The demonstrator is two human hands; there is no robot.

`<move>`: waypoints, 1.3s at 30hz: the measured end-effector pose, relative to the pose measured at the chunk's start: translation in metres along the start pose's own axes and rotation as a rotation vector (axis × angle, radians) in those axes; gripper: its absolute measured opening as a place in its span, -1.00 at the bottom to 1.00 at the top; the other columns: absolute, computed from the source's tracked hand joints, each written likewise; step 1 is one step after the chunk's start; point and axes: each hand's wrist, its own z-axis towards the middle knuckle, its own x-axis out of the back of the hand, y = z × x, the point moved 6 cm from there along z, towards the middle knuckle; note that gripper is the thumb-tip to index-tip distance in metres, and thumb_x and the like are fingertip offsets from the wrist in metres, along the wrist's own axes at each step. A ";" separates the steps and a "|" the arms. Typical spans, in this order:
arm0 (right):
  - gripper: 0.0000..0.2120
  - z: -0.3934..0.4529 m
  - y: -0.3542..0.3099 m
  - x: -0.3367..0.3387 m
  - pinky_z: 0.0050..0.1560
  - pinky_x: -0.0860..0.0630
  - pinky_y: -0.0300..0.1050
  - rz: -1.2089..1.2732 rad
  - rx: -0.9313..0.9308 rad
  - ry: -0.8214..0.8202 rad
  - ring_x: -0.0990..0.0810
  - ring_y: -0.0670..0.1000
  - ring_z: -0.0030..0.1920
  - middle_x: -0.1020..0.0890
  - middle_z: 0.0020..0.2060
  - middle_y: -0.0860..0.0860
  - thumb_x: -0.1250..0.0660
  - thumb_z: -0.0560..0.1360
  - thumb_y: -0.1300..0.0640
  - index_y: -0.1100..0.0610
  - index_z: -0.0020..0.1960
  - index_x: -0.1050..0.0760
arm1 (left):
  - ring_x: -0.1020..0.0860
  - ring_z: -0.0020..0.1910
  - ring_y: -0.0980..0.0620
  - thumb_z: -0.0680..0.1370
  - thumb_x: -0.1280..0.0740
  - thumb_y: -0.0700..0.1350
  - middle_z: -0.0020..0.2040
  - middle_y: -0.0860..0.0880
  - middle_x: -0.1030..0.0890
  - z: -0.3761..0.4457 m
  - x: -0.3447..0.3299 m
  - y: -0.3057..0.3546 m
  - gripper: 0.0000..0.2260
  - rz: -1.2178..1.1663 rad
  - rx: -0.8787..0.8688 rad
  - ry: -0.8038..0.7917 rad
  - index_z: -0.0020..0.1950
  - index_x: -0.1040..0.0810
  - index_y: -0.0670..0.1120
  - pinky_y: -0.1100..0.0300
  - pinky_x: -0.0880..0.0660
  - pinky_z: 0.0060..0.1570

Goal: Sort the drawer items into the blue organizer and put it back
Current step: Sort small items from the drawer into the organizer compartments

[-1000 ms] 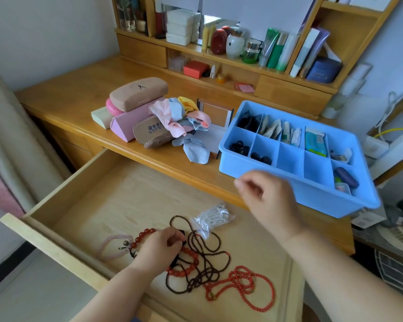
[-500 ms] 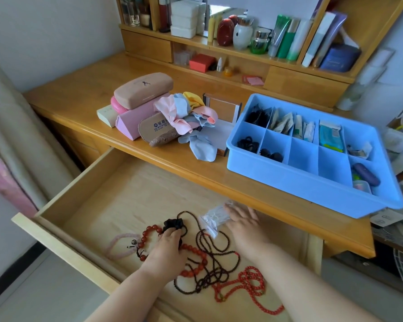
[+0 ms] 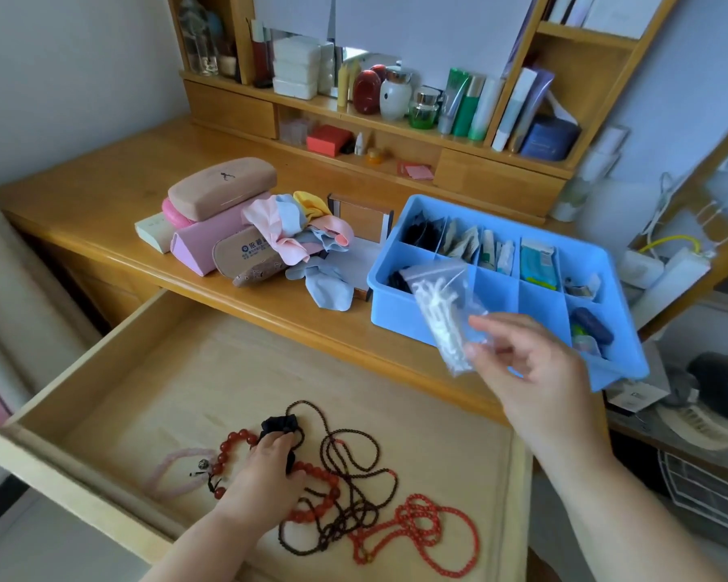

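The right hand (image 3: 530, 367) pinches a clear zip bag of white floss picks (image 3: 444, 312) by its lower corner, thumb and forefinger pressed together on the plastic, the other fingers loosely spread. The bag hangs in the air over the near wall of the blue organizer (image 3: 623, 373), which sits on the bench (image 3: 102, 195) just beyond the open drawer (image 3: 177, 371). The bag's long axis tilts up and to the left from the pinch, so most of it lies ahead of the hand, toward the organizer's front-left compartments.

That is the relation the next move turns on — the bag is already above the tray, and the bare front-row cells lie directly under and just right of it, while the back row looks filled with sachets and packets. A short forward carry and a release should drop it in; the right hand is plainly the nearer one. Laid along a cell's length the bag would likely sit flat, whereas crosswise it may bridge a divider.

The left hand (image 3: 265, 468) is down in the drawer, fingers curled round a black scrunchie (image 3: 279, 426) lying among the bead strands — a red bead bracelet (image 3: 236, 443), a dark brown bead necklace (image 3: 349, 489) and an orange-red bead necklace (image 3: 421, 535), with a pale pink bracelet (image 3: 169, 472) to the left.
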 end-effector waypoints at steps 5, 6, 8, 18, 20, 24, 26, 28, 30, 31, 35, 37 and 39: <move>-0.84 0.059 0.033 0.047 -0.30 -0.48 -0.32 -0.105 -0.430 0.069 -0.65 -0.07 -0.24 -0.68 -0.27 -0.06 -0.36 0.46 0.18 0.06 0.01 -0.63 | -0.29 0.42 0.03 0.57 -0.23 -0.05 0.48 -0.01 -0.24 -0.002 0.002 0.005 -0.49 0.022 -0.006 0.008 0.50 -0.22 -0.08 0.26 -0.28 0.31; -0.85 0.067 0.041 0.045 -0.35 -0.47 -0.28 -0.159 -0.503 0.013 -0.64 -0.06 -0.29 -0.67 -0.32 -0.04 -0.33 0.47 0.20 0.09 -0.01 -0.64 | -0.29 0.41 0.03 0.57 -0.23 -0.05 0.48 0.00 -0.24 -0.003 0.003 0.006 -0.49 0.024 -0.006 0.008 0.50 -0.22 -0.08 0.27 -0.29 0.30; -0.85 0.082 0.051 0.034 -0.34 -0.45 -0.23 -0.278 -0.612 -0.113 -0.60 -0.06 -0.36 -0.65 -0.37 -0.01 -0.29 0.47 0.24 0.12 -0.05 -0.63 | -0.27 0.43 0.04 0.57 -0.22 -0.03 0.49 0.00 -0.22 -0.003 0.003 0.005 -0.48 0.032 0.004 0.003 0.51 -0.19 -0.07 0.26 -0.27 0.31; -0.33 0.084 0.053 -0.013 0.17 -0.33 0.08 -1.020 -0.304 -0.485 -0.37 0.04 -0.32 -0.39 -0.49 0.01 0.13 0.58 -0.28 0.12 -0.50 -0.30 | -0.22 0.46 0.02 0.57 -0.21 -0.04 0.51 -0.01 -0.19 0.000 0.001 0.001 -0.46 0.030 0.012 0.001 0.53 -0.16 -0.09 0.24 -0.23 0.37; -0.30 0.081 0.051 -0.014 0.29 -0.21 0.13 -1.041 -0.264 -0.491 -0.38 0.01 -0.34 -0.40 -0.51 0.00 0.22 0.55 -0.30 0.11 -0.51 -0.29 | -0.22 0.46 0.02 0.57 -0.21 -0.04 0.51 -0.01 -0.20 -0.001 0.000 0.002 -0.46 0.032 0.008 0.007 0.53 -0.17 -0.09 0.24 -0.23 0.36; -0.34 0.079 0.039 -0.005 0.28 -0.24 0.16 -1.001 -0.037 -0.282 -0.49 0.10 -0.24 -0.42 -0.50 -0.01 0.19 0.54 -0.28 0.10 -0.51 -0.33 | -0.23 0.46 0.02 0.58 -0.22 -0.06 0.51 -0.01 -0.21 -0.003 0.002 0.003 -0.48 0.017 -0.002 0.025 0.53 -0.19 -0.08 0.25 -0.24 0.35; -0.31 0.075 0.046 -0.008 0.37 -0.14 0.18 -1.045 -0.065 -0.363 -0.48 0.10 -0.04 -0.45 -0.38 -0.01 0.24 0.52 -0.29 0.08 -0.47 -0.39 | -0.27 0.45 0.02 0.58 -0.21 -0.10 0.50 -0.01 -0.24 -0.004 0.004 0.004 -0.51 -0.002 -0.012 0.056 0.51 -0.22 -0.07 0.26 -0.28 0.33; -0.24 0.071 0.058 -0.013 0.46 0.03 0.17 -1.037 -0.156 -0.492 -0.46 0.04 0.08 -0.49 -0.26 -0.01 0.30 0.51 -0.31 0.09 -0.32 -0.53 | -0.34 0.39 0.02 0.58 -0.19 -0.16 0.46 -0.03 -0.30 -0.005 0.009 0.005 -0.53 -0.028 -0.016 0.119 0.49 -0.26 -0.05 0.28 -0.35 0.24; -0.23 0.070 0.060 -0.013 0.46 0.06 0.15 -0.964 -0.167 -0.490 -0.46 0.04 0.13 -0.52 -0.19 0.00 0.27 0.54 -0.32 0.11 -0.23 -0.58 | -0.43 0.29 0.01 0.56 -0.21 -0.17 0.40 -0.03 -0.37 -0.006 0.017 0.002 -0.57 -0.046 0.008 0.209 0.45 -0.33 -0.03 0.30 -0.40 0.09; -0.26 0.069 0.054 -0.009 0.42 -0.03 0.14 -0.898 -0.117 -0.406 -0.48 0.07 0.12 -0.56 -0.18 0.02 0.21 0.56 -0.31 0.12 -0.24 -0.57 | -0.46 0.24 0.01 0.55 -0.24 -0.16 0.36 -0.02 -0.40 -0.006 0.020 0.000 -0.58 -0.040 0.029 0.239 0.42 -0.35 -0.02 0.29 -0.42 0.04; -0.51 0.033 0.007 0.003 -0.02 -0.34 -0.02 -0.587 0.305 0.026 -0.56 0.10 -0.16 -0.64 -0.29 0.02 -0.06 0.56 -0.13 0.15 -0.24 -0.60 | -0.49 0.11 -0.04 0.52 -0.31 -0.08 0.22 -0.05 -0.42 -0.003 0.017 -0.003 -0.58 0.161 0.138 0.147 0.36 -0.35 -0.05 0.20 -0.47 -0.08; -0.63 -0.001 -0.005 -0.014 -0.05 -0.40 -0.03 -0.459 0.374 -0.054 -0.56 0.00 -0.17 -0.65 -0.27 -0.06 -0.14 0.55 -0.06 0.10 -0.22 -0.60 | -0.49 -0.06 -0.01 0.51 -0.24 -0.21 -0.01 -0.02 -0.46 -0.003 0.017 0.003 -0.69 0.310 0.159 0.124 0.25 -0.43 -0.07 0.17 -0.51 -0.17; -0.73 -0.037 -0.001 -0.041 0.02 -0.49 -0.05 -0.405 0.333 -0.230 -0.54 -0.13 -0.11 -0.65 -0.17 -0.13 -0.19 0.54 -0.04 0.03 -0.11 -0.62 | -0.46 -0.21 0.03 0.51 -0.18 -0.27 -0.15 0.03 -0.47 -0.002 0.021 0.011 -0.71 0.338 0.126 0.159 0.17 -0.50 -0.05 0.21 -0.48 -0.31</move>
